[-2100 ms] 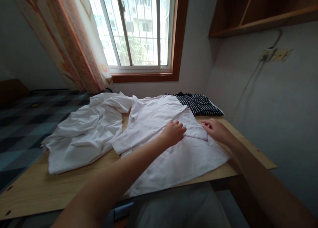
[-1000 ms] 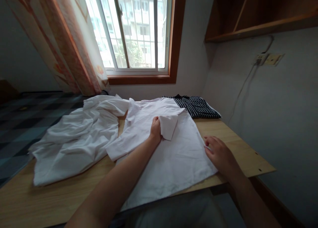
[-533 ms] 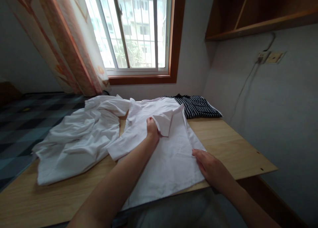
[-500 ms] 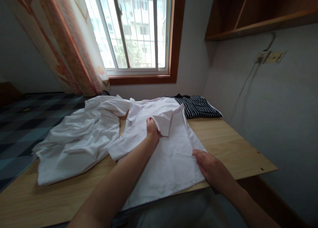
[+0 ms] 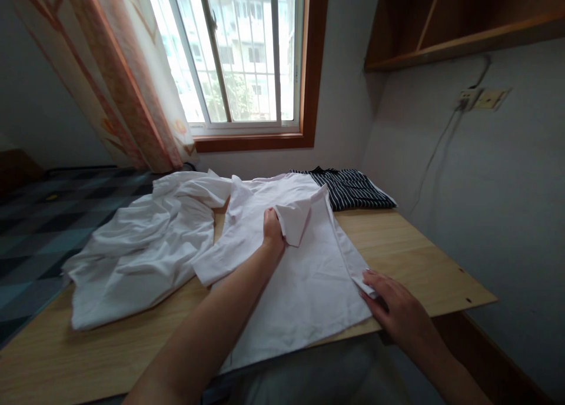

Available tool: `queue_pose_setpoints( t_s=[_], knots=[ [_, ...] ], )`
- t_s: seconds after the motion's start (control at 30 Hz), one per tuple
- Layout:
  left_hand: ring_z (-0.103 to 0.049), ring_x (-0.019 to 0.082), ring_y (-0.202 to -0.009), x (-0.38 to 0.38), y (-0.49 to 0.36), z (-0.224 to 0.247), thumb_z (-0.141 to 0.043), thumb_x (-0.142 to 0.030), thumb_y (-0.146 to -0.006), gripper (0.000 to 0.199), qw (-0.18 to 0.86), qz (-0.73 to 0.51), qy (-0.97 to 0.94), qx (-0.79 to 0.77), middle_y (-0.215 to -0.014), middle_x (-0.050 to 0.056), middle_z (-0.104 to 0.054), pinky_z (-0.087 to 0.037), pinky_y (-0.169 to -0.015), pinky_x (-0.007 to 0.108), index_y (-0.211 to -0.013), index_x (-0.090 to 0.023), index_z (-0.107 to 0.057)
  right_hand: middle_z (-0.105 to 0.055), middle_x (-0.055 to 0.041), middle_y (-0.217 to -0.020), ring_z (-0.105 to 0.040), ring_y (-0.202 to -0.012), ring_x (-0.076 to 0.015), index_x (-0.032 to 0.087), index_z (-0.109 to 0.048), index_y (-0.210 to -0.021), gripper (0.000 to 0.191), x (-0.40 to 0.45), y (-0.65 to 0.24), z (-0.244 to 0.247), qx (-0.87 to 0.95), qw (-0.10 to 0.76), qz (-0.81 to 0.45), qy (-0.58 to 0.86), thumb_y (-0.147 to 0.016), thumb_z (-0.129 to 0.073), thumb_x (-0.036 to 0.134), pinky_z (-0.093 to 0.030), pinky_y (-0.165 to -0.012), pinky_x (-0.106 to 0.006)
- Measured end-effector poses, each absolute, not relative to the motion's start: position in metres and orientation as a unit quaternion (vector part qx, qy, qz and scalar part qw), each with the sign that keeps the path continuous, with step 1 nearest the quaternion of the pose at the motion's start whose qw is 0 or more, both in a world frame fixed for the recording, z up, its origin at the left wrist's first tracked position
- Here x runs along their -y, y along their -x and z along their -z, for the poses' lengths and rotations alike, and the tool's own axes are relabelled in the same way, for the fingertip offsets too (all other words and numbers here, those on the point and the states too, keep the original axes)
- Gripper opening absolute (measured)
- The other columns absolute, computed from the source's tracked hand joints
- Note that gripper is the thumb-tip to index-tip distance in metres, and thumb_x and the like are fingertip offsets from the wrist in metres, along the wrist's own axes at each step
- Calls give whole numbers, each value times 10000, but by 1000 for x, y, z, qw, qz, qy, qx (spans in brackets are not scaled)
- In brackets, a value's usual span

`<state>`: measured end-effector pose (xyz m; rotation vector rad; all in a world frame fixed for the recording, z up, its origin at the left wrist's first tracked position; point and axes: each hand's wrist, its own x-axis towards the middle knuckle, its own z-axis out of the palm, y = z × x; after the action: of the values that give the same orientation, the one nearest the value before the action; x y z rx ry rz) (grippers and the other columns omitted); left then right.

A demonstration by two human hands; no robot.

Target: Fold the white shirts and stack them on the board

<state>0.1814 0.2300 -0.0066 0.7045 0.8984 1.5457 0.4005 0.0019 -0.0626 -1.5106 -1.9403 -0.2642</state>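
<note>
A white shirt [image 5: 300,293] lies spread on the wooden board, its lower hem near the front edge. My left hand [image 5: 273,228] is closed at the middle of it, beside a short sleeve [image 5: 294,216] folded inward; its fingertips are partly hidden by the cloth. At the shirt's right side edge, my right hand [image 5: 392,299] pinches a flap of the cloth between thumb and fingers. Left of this shirt lies a second white garment [image 5: 145,258], crumpled. Behind, on the right, rests a folded black-and-white striped garment [image 5: 353,190].
The wooden board [image 5: 424,264] has a corner jutting out at the right. A checked bedspread [image 5: 26,234] lies to the left. A window [image 5: 242,57] with a patterned curtain [image 5: 128,81] stands behind, and a wooden shelf [image 5: 468,40] hangs at upper right above a wall socket [image 5: 479,99].
My right hand has moved outward to the right and now grips the shirt's side edge, lifting a flap. My left hand has barely shifted, and the folded sleeve has tilted slightly.
</note>
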Motion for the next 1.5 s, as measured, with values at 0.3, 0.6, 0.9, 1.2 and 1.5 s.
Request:
queue_pose_setpoints(
  t_s=[0.3, 0.6, 0.9, 1.2, 1.5],
  knots=[
    [-513, 125, -596, -231, -181, 7, -495, -278, -834, 63, 547, -666, -314, -398, -677, -57, -517, -427, -587, 234, -797, -227, -497, -646, -121, -1352, -524, -1354, -239, 203, -650, -1056, 187, -10, -420, 46, 835, 312, -38, 451, -919, -531, 155, -447, -1130, -420],
    [-514, 120, -588, -224, -181, 3, -511, -298, -859, 66, 547, -651, -340, -402, -692, -55, -531, -432, -571, 227, -870, -234, -499, -593, -125, -1422, -506, -1362, -284, 211, -668, -974, 178, -8, -421, 26, 834, 231, -140, 481, -929, -600, 369, -375, -1168, -463],
    [-467, 123, -626, -221, -190, 13, -503, -288, -904, 120, 499, -623, -468, -380, -676, -51, -481, -416, -627, 228, -805, -222, -505, -739, -95, -1013, -710, -789, -194, 184, -690, -1123, 282, -80, -408, -3, 732, 291, -250, 563, -954, -524, 338, -568, -707, -299],
    [-481, 138, -677, -230, -188, 18, -488, -251, -912, 131, 493, -620, -440, -424, -699, -39, -506, -412, -658, 245, -789, -216, -516, -719, -66, -823, -637, -604, -139, 98, -643, -1228, 351, -225, -407, -7, 589, 332, -211, 706, -893, -546, 140, -463, -544, -215],
    [-482, 134, -668, -224, -188, 12, -464, -242, -925, 141, 521, -621, -391, -437, -700, -45, -502, -411, -657, 246, -792, -219, -506, -715, -195, -1056, -655, -950, -248, 72, -735, -1082, 327, -283, -381, 7, 583, 267, -14, 767, -905, -467, 132, -450, -804, -279]
  ],
)
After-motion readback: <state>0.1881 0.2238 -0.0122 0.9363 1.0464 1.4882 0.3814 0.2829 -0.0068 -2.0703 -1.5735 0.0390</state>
